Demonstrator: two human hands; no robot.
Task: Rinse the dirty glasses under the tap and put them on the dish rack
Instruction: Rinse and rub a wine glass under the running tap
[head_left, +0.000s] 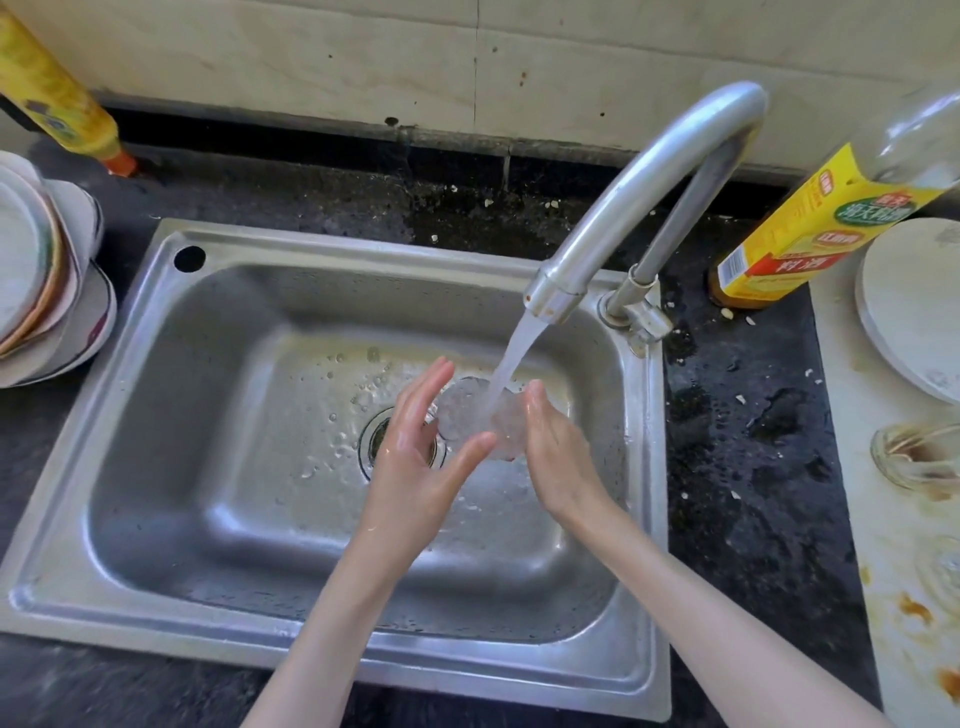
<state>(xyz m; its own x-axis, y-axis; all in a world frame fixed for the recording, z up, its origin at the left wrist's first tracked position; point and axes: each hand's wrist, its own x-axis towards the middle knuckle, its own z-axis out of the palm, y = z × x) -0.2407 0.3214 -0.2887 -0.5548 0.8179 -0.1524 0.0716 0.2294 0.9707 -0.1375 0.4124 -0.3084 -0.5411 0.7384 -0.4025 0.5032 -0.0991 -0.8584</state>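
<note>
Left hand (415, 431) and right hand (553, 441) brought in on either side of one clear glass (475, 415), held under the running tap (649, 171) over the sink (156, 322).

The glass is cradled between the two palms, left fingers straight along its side; the right hand's fingers are hidden behind it, so their curl cannot be told. The water stream (511, 364) falls onto the glass above the drain (379, 441). Rinsing is judged under way, not finished. Two more stained glasses, nearer glass (919, 462) and lower glass (943, 571), are seen waiting on the right board (883, 597). Plates (31, 270) are stacked at left; no rinsed glass is visible there, so most of the task is judged left.
</note>
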